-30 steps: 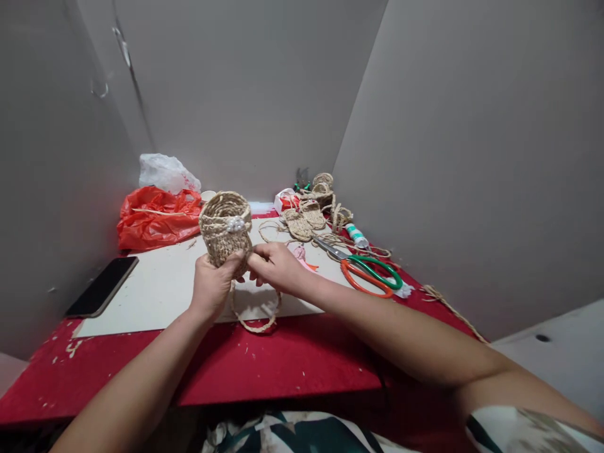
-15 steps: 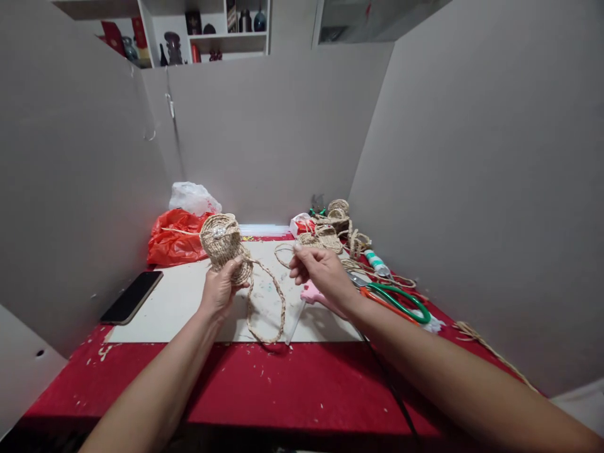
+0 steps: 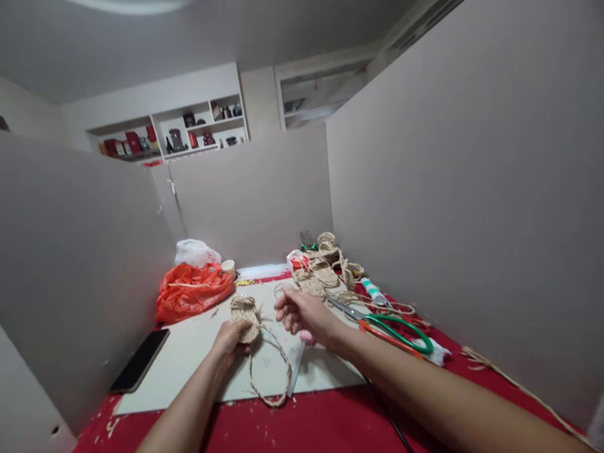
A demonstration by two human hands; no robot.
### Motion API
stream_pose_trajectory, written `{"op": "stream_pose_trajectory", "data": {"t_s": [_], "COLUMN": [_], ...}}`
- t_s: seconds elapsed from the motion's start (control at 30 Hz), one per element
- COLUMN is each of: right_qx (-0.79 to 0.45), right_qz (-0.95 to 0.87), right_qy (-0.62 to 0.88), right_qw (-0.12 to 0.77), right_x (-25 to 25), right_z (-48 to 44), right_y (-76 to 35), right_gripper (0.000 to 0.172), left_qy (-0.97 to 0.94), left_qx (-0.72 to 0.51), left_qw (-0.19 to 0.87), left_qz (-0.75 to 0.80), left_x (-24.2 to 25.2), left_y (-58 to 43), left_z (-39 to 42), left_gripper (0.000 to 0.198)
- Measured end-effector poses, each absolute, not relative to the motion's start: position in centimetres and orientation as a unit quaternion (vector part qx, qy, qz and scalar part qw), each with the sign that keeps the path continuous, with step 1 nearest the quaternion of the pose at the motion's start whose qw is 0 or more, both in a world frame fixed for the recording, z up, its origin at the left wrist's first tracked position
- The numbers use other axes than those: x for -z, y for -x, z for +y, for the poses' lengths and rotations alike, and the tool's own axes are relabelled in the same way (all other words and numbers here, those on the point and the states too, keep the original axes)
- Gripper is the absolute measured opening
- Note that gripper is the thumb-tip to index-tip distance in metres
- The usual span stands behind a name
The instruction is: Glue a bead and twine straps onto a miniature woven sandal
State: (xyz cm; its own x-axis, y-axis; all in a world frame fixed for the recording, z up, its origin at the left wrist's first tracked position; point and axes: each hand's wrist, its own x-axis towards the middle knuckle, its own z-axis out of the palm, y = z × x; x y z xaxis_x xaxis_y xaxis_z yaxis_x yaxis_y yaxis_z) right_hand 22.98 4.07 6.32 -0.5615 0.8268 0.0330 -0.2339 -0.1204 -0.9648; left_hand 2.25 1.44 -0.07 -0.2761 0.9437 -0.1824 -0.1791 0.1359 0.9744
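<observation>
My left hand point(image 3: 230, 341) is closed around a small woven straw basket point(image 3: 244, 314) and rests it on the white board point(image 3: 189, 355). A braided straw cord point(image 3: 274, 371) trails from the basket in a loop across the board. My right hand point(image 3: 302, 312) hovers just right of the basket with fingers loosely curled; I see nothing in it. A pink object point(image 3: 306, 338) peeks out beneath that hand.
A black phone point(image 3: 140, 369) lies at the board's left edge. An orange plastic bag point(image 3: 191, 296) and a white bag point(image 3: 195, 253) sit at the back left. Green- and orange-handled scissors point(image 3: 394, 332), woven straw pieces point(image 3: 321, 274) and a glue tube point(image 3: 374, 291) lie on the red table point(image 3: 340, 421) at right.
My left hand has lowered the basket from mid-air down onto the board. My right hand has let go of the basket and moved right. The view has tilted up, showing shelves.
</observation>
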Motion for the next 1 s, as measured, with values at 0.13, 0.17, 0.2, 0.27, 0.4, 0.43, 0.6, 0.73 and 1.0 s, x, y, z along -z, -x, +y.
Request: {"op": "stream_pose_trajectory", "data": {"t_s": [0.13, 0.17, 0.2, 0.27, 0.4, 0.43, 0.6, 0.73, 1.0], "right_qx": [-0.707, -0.705, -0.704, -0.706, -0.723, -0.728, -0.74, -0.736, -0.713], "right_qz": [-0.565, -0.569, -0.571, -0.572, -0.568, -0.567, -0.576, -0.589, -0.641], "right_qy": [0.267, 0.265, 0.266, 0.27, 0.271, 0.266, 0.221, 0.2, 0.172], "right_qw": [0.331, 0.33, 0.327, 0.318, 0.286, 0.28, 0.269, 0.269, 0.225], "right_x": [-5.3, -5.1, -4.8, -4.2, -2.9, -2.7, -2.2, -2.1, -2.0], "right_z": [4.3, 4.3, 4.3, 4.2, 4.1, 4.1, 3.5, 2.9, 2.0], "right_y": [-22.3, -22.3, -22.4, -22.7, -23.4, -23.5, -23.5, -23.7, -23.9], "right_gripper": [0.04, 0.039, 0.039, 0.041, 0.047, 0.048, 0.049, 0.054, 0.078], "left_qy": [-0.38, -0.388, -0.396, -0.41, -0.448, -0.461, -0.496, -0.445, -0.376], "left_qx": [-0.517, -0.516, -0.523, -0.553, -0.596, -0.594, -0.575, -0.609, -0.632], "left_qw": [0.432, 0.411, 0.388, 0.336, 0.285, 0.293, 0.364, 0.427, 0.497], "left_qz": [0.634, 0.643, 0.648, 0.643, 0.603, 0.591, 0.539, 0.498, 0.461], "left_x": [-0.7, -1.1, -1.5, -2.5, -3.9, -3.9, -2.9, -2.2, -1.2], "left_y": [-2.7, -2.7, -2.6, -2.4, -3.2, -3.8, -7.5, -8.0, -7.4], "left_z": [2.5, 2.6, 2.5, 2.2, 0.8, 0.4, -0.6, -0.5, -0.4], "left_gripper": [0.023, 0.027, 0.03, 0.032, 0.036, 0.038, 0.046, 0.045, 0.043]}}
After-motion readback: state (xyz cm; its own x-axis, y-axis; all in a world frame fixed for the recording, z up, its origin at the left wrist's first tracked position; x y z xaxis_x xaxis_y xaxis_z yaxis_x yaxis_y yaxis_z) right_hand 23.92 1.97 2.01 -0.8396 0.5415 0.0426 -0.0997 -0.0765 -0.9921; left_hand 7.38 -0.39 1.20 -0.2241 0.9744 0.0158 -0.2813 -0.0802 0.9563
